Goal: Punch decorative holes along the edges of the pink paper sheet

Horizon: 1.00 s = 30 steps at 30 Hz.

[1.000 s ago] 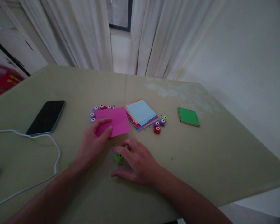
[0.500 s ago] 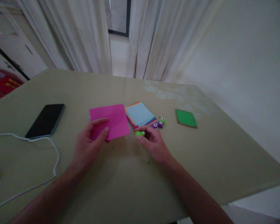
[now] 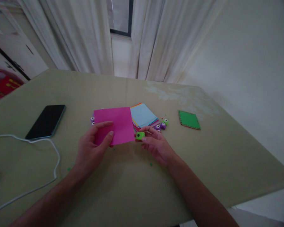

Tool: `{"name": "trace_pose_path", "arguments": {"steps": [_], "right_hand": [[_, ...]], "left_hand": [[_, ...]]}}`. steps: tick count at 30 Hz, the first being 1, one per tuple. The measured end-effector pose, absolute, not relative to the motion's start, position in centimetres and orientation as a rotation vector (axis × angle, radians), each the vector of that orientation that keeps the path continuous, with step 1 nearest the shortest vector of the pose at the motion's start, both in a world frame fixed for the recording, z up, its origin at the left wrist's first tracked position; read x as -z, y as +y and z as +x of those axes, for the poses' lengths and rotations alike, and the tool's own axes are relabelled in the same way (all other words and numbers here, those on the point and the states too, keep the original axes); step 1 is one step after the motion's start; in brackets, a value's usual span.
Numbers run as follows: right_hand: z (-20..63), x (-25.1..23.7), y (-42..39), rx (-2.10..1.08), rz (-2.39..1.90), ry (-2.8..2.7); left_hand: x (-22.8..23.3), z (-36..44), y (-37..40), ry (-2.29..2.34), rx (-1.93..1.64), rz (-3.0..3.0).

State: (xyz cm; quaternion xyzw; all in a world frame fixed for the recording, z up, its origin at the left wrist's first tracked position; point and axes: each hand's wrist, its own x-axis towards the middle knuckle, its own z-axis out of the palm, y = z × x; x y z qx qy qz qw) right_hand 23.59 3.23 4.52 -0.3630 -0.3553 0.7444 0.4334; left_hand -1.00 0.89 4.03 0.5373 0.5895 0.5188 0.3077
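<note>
My left hand [image 3: 97,142] grips a square pink sheet of paper [image 3: 120,124] by its left side, thumb on top and the other fingers partly behind it. Close to the sheet's lower right corner, my right hand [image 3: 157,143] pinches a small bright green craft punch [image 3: 140,135], whose dark round opening faces me. Beyond the right hand lie more small punches, including a purple one [image 3: 163,126] and a green one [image 3: 165,121]. Further purple ones [image 3: 92,119] peek out past the left edge of the pink sheet.
Behind the hands lies a stack of coloured paper [image 3: 144,115], pale blue uppermost. A green square with notched edges [image 3: 189,119] is to the right. On the left are a phone [image 3: 46,122] and a white cable [image 3: 58,160]. Tiny green scraps [image 3: 151,164] dot the table [image 3: 132,195].
The pink sheet and my left hand have shifted slightly right and down, uncovering purple punches at left. The green punch has turned in my right hand, so its dark opening now shows.
</note>
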Motion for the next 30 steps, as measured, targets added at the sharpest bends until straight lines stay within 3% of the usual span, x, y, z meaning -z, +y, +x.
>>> {"name": "trace_pose_path", "arguments": {"steps": [11, 18, 30], "right_hand": [[23.6, -4.3, 3.3, -1.794, -0.921, -1.001], [23.6, -4.2, 3.0, -1.544, -0.789, -1.440], [23.4, -5.2, 2.4, -0.964, -1.024, -1.704]], "left_hand": [[-4.2, -0.8, 1.0, 1.565, -1.374, 1.401], [-4.1, -0.9, 0.9, 1.530, -1.388, 1.384], [-4.2, -0.9, 0.8, 1.559, -1.358, 1.436]]}}
